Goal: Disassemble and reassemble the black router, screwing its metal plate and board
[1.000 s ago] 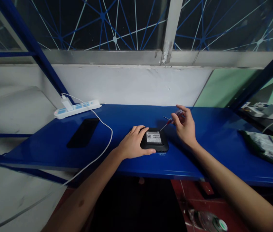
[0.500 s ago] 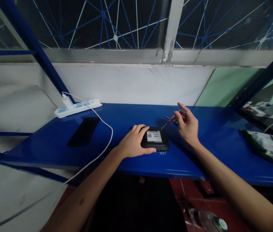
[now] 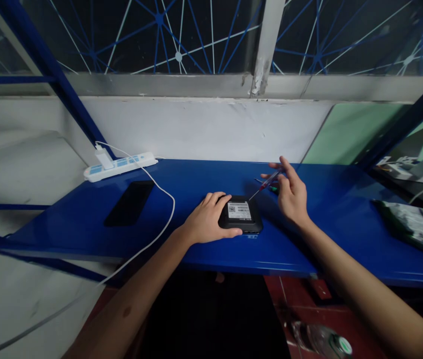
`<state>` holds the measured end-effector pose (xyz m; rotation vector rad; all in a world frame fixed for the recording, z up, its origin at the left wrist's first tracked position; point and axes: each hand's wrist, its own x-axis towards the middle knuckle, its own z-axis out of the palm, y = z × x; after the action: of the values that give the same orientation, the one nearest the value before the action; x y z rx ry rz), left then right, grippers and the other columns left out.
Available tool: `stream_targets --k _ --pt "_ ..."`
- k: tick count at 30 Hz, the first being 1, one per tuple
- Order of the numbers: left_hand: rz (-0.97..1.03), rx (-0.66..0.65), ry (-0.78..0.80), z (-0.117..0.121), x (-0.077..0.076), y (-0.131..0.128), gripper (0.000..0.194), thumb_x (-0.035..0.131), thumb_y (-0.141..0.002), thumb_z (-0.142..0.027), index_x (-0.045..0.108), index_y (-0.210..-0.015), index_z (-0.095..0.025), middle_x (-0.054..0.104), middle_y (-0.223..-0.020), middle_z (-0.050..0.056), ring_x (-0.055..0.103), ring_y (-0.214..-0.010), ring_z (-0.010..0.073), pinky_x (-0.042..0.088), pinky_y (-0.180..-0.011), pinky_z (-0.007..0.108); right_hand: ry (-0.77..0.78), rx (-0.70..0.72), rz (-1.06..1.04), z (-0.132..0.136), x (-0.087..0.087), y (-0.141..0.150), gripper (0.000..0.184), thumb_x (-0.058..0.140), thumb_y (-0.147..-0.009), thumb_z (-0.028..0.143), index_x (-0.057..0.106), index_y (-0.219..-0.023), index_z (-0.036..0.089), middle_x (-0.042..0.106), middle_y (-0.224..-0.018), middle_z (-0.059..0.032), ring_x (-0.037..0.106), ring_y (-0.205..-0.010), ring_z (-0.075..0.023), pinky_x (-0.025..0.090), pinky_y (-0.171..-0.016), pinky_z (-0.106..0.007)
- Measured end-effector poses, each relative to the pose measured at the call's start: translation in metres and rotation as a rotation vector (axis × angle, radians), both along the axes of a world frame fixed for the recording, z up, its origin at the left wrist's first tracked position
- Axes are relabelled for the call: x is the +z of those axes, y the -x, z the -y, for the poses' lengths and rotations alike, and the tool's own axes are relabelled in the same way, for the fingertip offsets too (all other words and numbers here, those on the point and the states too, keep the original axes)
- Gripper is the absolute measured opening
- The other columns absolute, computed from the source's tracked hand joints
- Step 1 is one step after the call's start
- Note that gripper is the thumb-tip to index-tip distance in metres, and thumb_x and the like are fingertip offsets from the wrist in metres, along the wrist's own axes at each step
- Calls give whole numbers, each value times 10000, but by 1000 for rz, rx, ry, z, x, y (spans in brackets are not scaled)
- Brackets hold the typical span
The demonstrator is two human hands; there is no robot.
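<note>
A small black box [image 3: 240, 215] with a white label on top lies on the blue shelf [image 3: 196, 239], near its front edge. My left hand [image 3: 207, 219] grips the box's left side, thumb along the front. My right hand [image 3: 292, 192] pinches a thin red-handled screwdriver [image 3: 266, 185]. Its tip points down at the box's far right corner. A second small tool with a green handle [image 3: 273, 189] lies on the shelf just behind it.
A black phone [image 3: 129, 203] lies flat on the left of the shelf. Behind it sits a white power strip [image 3: 119, 166] with a charger and a white cable [image 3: 159, 219] trailing off the front edge. Printed packets [image 3: 415, 227] lie at the right. A plastic bottle [image 3: 319, 341] stands below.
My right hand has shifted slightly back and right while turning the screwdriver between its fingers. The left hand and the box have stayed put.
</note>
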<state>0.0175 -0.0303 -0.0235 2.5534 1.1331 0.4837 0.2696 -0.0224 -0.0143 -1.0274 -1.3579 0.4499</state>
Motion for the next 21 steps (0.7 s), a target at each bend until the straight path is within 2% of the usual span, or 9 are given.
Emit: stream_targets --k 2,4,6,8,10,13,15,18,21 --pt "-7 1 5 1 1 0 987 634 -744 -781 370 -1511 -220 410 -1518 140 386 -1369 398 398 -1122 583 -4 -36 23 0 0 0 496 432 -990 345 442 -1484 299 656 -1224 -89 733 -837 -189 625 -764 -402" --pt "-15 -1 5 1 1 -1 998 632 -744 -784 365 -1515 -209 403 -1526 148 376 -1379 399 391 -1128 583 -22 -115 67 0 1 0 475 513 -969 356 469 -1438 289 679 -1059 -62 709 -761 -188 607 -727 -391" --pt "-20 -2 -5 1 1 -1 1000 630 -741 -787 364 -1516 -213 403 -1527 147 376 -1380 401 388 -1128 593 -32 -193 116 0 2 -1 413 601 -931 366 551 -1330 272 648 -874 -25 661 -680 -181 578 -669 -372" --pt "-21 -3 -18 1 1 -1 1002 631 -738 -793 367 -1515 -217 408 -1523 147 382 -1374 402 381 -1131 598 -27 -223 144 0 3 -2 331 644 -908 388 621 -1211 255 607 -782 -5 615 -623 -168 555 -633 -362" --pt "-18 -6 -21 1 2 0 1026 632 -728 -811 361 -1518 -214 405 -1525 150 380 -1374 403 374 -1137 598 -20 -206 135 -1 3 -2 310 613 -928 407 641 -1194 250 633 -853 -28 634 -650 -168 567 -660 -373" --pt "-12 -16 -9 2 2 1 1061 632 -710 -833 343 -1527 -221 392 -1535 151 363 -1389 405 372 -1140 601 -10 -112 82 -1 1 -1 389 498 -983 388 572 -1347 274 656 -1153 -90 716 -840 -202 600 -779 -416" --pt "-10 -18 1 3 3 1 1053 637 -713 -822 339 -1530 -228 388 -1539 148 356 -1399 405 369 -1142 599 8 -49 47 -1 -1 0 449 468 -990 362 495 -1433 295 633 -1262 -99 732 -912 -213 605 -839 -441" --pt "-7 -11 15 3 5 1 1040 648 -721 -799 335 -1532 -230 379 -1546 144 343 -1411 409 364 -1147 599 15 -44 48 -2 -2 1 495 507 -974 355 448 -1463 301 643 -1218 -95 738 -849 -211 612 -842 -463" --pt "-4 -4 23 3 5 1 1029 654 -718 -791 334 -1533 -251 378 -1549 133 342 -1411 413 367 -1140 610 -1 -125 87 -3 -3 0 532 601 -929 391 450 -1431 299 640 -1047 -75 709 -714 -209 623 -729 -453"
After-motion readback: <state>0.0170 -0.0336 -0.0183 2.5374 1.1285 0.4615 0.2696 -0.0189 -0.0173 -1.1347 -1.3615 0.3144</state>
